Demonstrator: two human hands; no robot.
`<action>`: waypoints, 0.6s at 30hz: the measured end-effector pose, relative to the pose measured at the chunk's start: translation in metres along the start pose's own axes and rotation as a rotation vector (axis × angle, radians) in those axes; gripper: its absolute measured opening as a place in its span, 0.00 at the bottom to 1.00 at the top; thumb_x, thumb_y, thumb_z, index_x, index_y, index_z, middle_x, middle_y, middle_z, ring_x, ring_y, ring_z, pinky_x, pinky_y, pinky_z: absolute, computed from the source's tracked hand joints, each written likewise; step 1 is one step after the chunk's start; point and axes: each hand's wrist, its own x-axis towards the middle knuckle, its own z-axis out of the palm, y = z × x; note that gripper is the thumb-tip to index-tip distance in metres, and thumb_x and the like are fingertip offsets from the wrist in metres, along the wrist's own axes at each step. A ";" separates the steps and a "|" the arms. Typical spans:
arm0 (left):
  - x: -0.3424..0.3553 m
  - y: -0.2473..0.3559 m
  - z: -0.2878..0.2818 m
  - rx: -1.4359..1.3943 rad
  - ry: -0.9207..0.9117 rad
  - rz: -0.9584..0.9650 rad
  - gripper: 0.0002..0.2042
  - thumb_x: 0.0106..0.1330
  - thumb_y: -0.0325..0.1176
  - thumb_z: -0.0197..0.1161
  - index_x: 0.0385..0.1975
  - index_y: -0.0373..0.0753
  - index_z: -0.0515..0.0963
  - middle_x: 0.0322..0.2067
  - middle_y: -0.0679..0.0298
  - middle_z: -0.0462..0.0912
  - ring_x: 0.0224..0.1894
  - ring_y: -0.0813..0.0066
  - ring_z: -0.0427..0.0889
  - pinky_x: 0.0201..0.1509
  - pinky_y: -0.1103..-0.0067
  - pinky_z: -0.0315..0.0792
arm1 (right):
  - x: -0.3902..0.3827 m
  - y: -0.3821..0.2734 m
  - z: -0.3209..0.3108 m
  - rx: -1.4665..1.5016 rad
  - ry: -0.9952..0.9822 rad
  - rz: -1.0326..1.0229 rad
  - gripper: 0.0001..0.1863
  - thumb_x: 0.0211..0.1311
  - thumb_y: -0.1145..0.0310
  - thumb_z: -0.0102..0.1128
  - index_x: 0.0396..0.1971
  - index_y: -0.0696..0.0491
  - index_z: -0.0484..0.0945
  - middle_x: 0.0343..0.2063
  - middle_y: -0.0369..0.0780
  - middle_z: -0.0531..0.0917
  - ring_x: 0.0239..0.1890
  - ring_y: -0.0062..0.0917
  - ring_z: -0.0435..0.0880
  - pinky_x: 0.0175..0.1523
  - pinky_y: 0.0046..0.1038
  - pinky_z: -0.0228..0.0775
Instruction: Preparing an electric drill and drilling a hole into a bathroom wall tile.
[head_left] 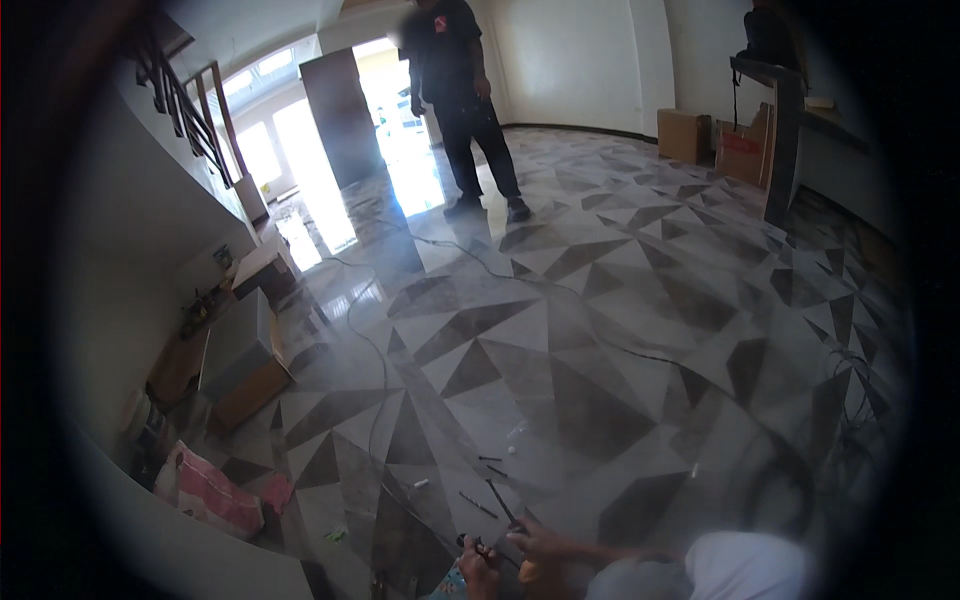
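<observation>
At the lower edge, my right hand (540,545) is closed around a dark screwdriver (501,500), its thin shaft pointing up and left. My left hand (478,574), close beside it, grips a small black thing (466,543) whose kind I cannot make out. Just beyond my hands, a thin rod like a drill bit (478,505) lies on the patterned floor. Farther off are short dark pieces (491,459) and a small white piece (421,483). Patterned light-blue cloth (448,586) shows beside my left hand.
A long cord (384,385) crosses the glossy floor. On the left lie a pink-and-white bag (212,494) and a grey-topped box (240,345). A person in dark clothes (465,110) stands ahead near a doorway. Cardboard boxes (684,136) stand at the far right.
</observation>
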 end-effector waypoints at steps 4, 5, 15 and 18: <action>-0.019 0.007 0.021 -0.073 0.077 -0.076 0.16 0.72 0.45 0.52 0.22 0.45 0.68 0.16 0.72 0.67 0.18 0.79 0.67 0.22 0.79 0.68 | -0.007 -0.003 -0.020 0.207 -0.269 -0.121 0.32 0.65 0.51 0.56 0.60 0.56 0.63 0.47 0.42 0.75 0.44 0.24 0.73 0.49 0.26 0.68; -0.022 0.007 0.022 -0.055 0.045 -0.077 0.16 0.72 0.45 0.52 0.22 0.45 0.68 0.16 0.72 0.67 0.18 0.79 0.67 0.22 0.79 0.68 | -0.009 -0.003 -0.021 0.209 -0.261 -0.124 0.32 0.65 0.51 0.56 0.60 0.56 0.63 0.47 0.42 0.75 0.44 0.24 0.73 0.49 0.26 0.68; -0.016 0.015 0.020 0.029 0.036 0.035 0.15 0.71 0.46 0.54 0.23 0.45 0.70 0.16 0.72 0.68 0.18 0.78 0.68 0.22 0.80 0.68 | -0.006 0.000 -0.017 0.090 -0.143 -0.093 0.32 0.62 0.57 0.60 0.62 0.56 0.63 0.50 0.45 0.76 0.51 0.28 0.75 0.55 0.29 0.67; -0.019 0.018 0.028 0.030 0.049 0.036 0.14 0.70 0.45 0.54 0.24 0.45 0.70 0.16 0.72 0.67 0.18 0.78 0.68 0.21 0.80 0.68 | -0.006 -0.003 -0.017 -0.017 -0.090 -0.126 0.32 0.60 0.57 0.61 0.60 0.57 0.65 0.50 0.47 0.78 0.52 0.32 0.76 0.56 0.31 0.68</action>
